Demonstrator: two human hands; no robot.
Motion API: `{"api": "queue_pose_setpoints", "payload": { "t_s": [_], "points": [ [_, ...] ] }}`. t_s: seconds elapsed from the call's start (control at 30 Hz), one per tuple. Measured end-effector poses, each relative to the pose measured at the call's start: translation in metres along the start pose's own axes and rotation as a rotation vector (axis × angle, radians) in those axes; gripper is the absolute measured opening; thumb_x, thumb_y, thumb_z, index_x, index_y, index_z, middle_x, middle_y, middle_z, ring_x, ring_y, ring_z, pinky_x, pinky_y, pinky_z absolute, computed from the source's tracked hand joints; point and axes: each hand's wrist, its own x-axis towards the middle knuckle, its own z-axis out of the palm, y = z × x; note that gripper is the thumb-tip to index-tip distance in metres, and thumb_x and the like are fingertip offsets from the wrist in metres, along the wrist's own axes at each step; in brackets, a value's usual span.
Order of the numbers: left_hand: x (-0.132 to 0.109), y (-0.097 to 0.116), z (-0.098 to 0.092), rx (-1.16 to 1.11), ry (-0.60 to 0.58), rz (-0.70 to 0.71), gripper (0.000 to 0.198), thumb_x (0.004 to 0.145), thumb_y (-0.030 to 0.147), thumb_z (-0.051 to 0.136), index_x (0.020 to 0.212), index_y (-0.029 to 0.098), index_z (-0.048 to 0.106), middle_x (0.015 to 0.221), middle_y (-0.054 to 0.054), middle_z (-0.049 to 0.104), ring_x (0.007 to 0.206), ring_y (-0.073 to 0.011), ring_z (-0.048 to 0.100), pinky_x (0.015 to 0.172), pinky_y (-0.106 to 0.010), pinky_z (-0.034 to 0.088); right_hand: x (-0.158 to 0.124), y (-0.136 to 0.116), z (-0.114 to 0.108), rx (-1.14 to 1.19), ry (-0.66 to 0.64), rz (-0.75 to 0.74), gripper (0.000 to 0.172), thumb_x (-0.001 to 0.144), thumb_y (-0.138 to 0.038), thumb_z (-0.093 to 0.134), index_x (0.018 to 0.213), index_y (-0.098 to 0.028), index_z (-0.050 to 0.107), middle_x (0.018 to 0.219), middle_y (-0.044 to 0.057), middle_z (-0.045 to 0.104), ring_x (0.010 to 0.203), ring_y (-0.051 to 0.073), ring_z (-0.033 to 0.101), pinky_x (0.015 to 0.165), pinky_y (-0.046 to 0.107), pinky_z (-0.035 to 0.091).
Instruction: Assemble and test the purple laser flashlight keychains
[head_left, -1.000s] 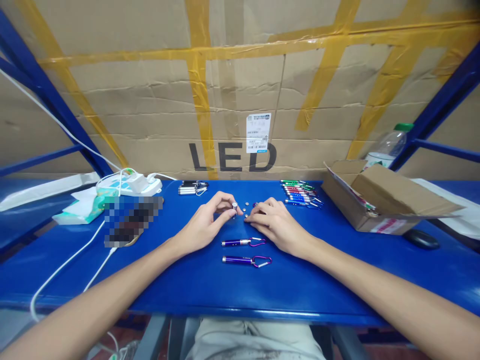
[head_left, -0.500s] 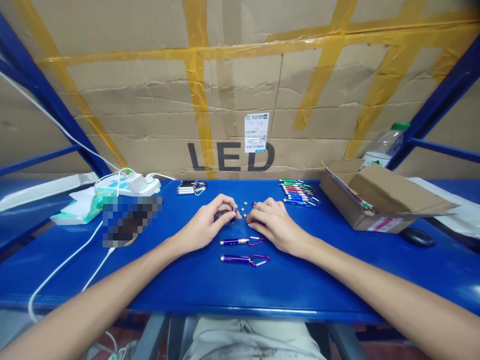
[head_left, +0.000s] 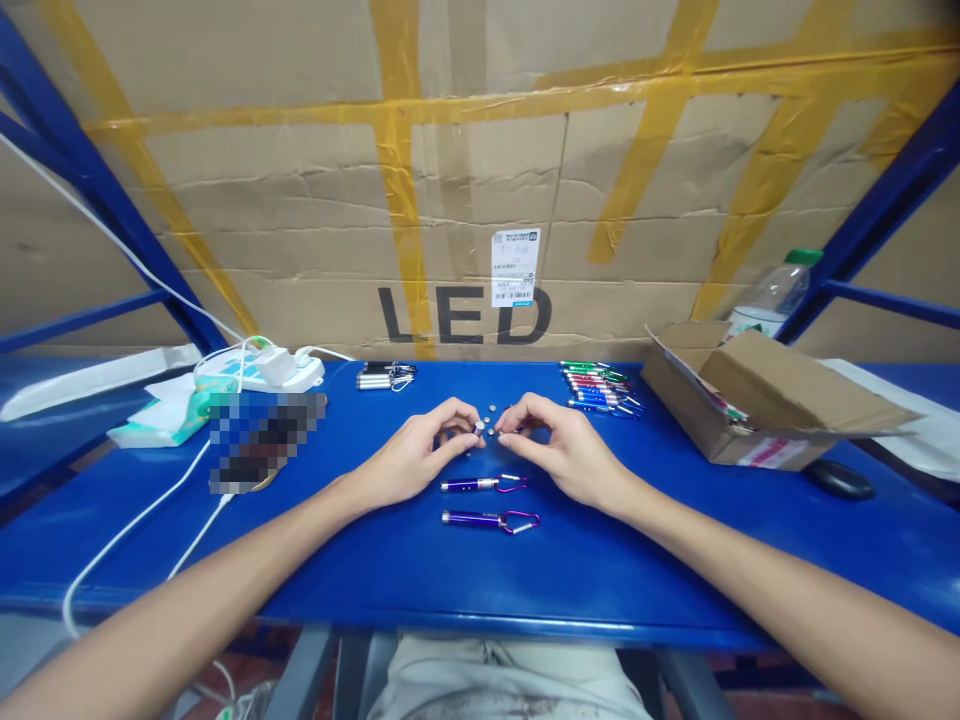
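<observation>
Change shows mostly in your right hand [head_left: 564, 452]: flat on the blue table [head_left: 375, 570] half a second ago, it now arches up. Its thumb and forefinger are pinched together just beside the button cells [head_left: 490, 414]; whether a cell sits between them cannot be told. Your left hand [head_left: 417, 458] grips a small silver cap [head_left: 478, 427] at its fingertips, lower and closer to the right hand than before. Two purple keychain torches [head_left: 484, 484] lie unmoved just below both hands.
</observation>
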Motion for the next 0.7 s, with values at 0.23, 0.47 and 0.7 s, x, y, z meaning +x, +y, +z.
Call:
{"api": "queue_pose_setpoints", "payload": {
  "t_s": [0.23, 0.47, 0.7],
  "points": [
    [0.003, 0.003, 0.004, 0.098, -0.010, 0.043, 0.023, 0.106, 0.040, 0.063, 0.119, 0.022, 0.068, 0.113, -0.005, 0.077, 0.098, -0.0192, 0.071, 0.087, -0.031, 0.054, -0.001, -0.004, 0.006, 0.025, 0.088, -0.030, 0.015, 0.098, -0.039, 0.077, 0.098, -0.025, 0.072, 0.100, 0.003, 0.076, 0.093, 0.023, 0.065, 0.087, 0.039, 0.051],
    [0.003, 0.006, 0.005, 0.115, -0.016, 0.053, 0.022, 0.105, 0.040, 0.065, 0.117, 0.022, 0.071, 0.108, -0.002, 0.076, 0.092, -0.0166, 0.067, 0.082, -0.028, 0.052, -0.002, -0.010, 0.004, -0.075, 0.069, -0.123, 0.016, 0.103, -0.038, 0.072, 0.093, -0.025, 0.071, 0.097, 0.004, 0.078, 0.094, 0.025, 0.064, 0.088, 0.041, 0.050],
    [0.002, 0.002, 0.004, 0.108, -0.007, 0.046, 0.024, 0.104, 0.040, 0.067, 0.118, 0.021, 0.071, 0.109, -0.004, 0.077, 0.093, -0.0176, 0.069, 0.082, -0.029, 0.053, -0.005, -0.012, 0.002, -0.222, 0.013, -0.301, 0.007, 0.108, -0.031, 0.064, 0.106, -0.026, 0.069, 0.108, 0.006, 0.076, 0.105, 0.026, 0.063, 0.097, 0.041, 0.047]
  ]
}}
